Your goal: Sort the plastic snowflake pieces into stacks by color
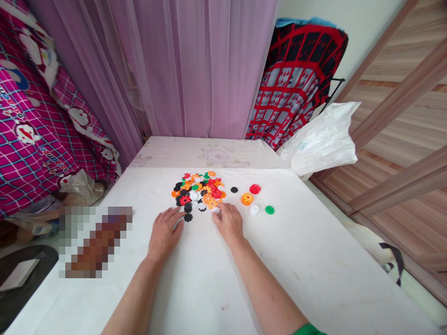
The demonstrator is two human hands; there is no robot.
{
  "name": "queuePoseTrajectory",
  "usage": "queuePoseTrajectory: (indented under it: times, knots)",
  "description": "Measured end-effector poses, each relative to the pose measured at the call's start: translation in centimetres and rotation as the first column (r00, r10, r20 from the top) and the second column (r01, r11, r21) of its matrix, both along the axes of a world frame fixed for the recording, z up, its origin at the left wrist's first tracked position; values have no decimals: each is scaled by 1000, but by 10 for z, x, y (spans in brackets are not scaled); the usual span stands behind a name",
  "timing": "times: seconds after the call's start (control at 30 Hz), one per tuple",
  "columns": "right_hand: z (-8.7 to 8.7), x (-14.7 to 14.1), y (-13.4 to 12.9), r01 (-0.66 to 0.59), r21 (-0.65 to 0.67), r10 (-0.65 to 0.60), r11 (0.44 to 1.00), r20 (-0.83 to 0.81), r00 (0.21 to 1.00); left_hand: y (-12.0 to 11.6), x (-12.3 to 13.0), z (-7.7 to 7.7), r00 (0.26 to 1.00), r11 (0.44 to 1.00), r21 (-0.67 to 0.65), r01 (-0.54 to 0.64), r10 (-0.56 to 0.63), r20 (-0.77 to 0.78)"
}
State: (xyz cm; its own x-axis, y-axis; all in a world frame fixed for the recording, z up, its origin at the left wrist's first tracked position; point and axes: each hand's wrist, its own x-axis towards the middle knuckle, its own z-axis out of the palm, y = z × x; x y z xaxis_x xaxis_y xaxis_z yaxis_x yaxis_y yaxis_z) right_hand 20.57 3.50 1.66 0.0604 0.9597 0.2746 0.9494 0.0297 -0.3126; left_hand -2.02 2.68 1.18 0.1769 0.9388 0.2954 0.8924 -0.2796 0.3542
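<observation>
A mixed pile of notched plastic discs (200,188) in red, orange, black, white and green lies on the white-covered table (279,260). My left hand (165,232) rests at the pile's near left edge, fingers apart, its fingertips beside a black disc (188,217). At the near right edge, my right hand (228,221) has its thumb and fingers closed on a white disc (216,210). Right of the pile are separate small groups by colour: a black disc (234,190), red discs (255,189), orange discs (247,199), white discs (254,210) and a green disc (269,210).
A blurred-out object (98,242) lies on the table's left side. Beyond the far right edge stands a white plastic bag (324,139). Purple curtains (202,70) hang behind the table. A dark seat (31,274) is at the lower left.
</observation>
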Motion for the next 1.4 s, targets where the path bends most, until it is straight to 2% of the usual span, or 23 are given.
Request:
queuePoseTrajectory:
  times: [0.27,0.4,0.6,0.7,0.87,0.97,1.13,1.23,1.4]
  knots:
    - [-1,32,-21,152,36,-152,988,7,988,0,0,1,1000,1000,-15,3,-3,3]
    - [3,29,-34,76,37,-77,996,26,997,-1,0,1,1000,1000,-15,1,-1,5]
    - [13,10,-47,-24,-91,36,996,127,991,-1,0,1,1000,1000,-2,5,-5,7]
    - [15,11,-51,-21,-149,45,989,155,987,-1,0,1,1000,1000,5,3,-3,9]
    - [14,28,-47,136,-184,-101,974,187,977,0,0,3,1000,1000,-11,0,0,7]
    - [11,34,-43,181,-181,-146,967,190,971,0,0,3,1000,1000,-18,1,-1,5]
    - [12,29,-38,134,-171,-102,976,184,978,0,-1,0,1000,1000,3,10,-10,5]
    - [19,24,-30,115,-226,-72,967,192,979,1,-1,-1,1000,1000,14,3,-3,4]
    - [28,23,-21,161,-315,-94,935,215,972,0,0,0,1000,1000,13,4,-4,7]
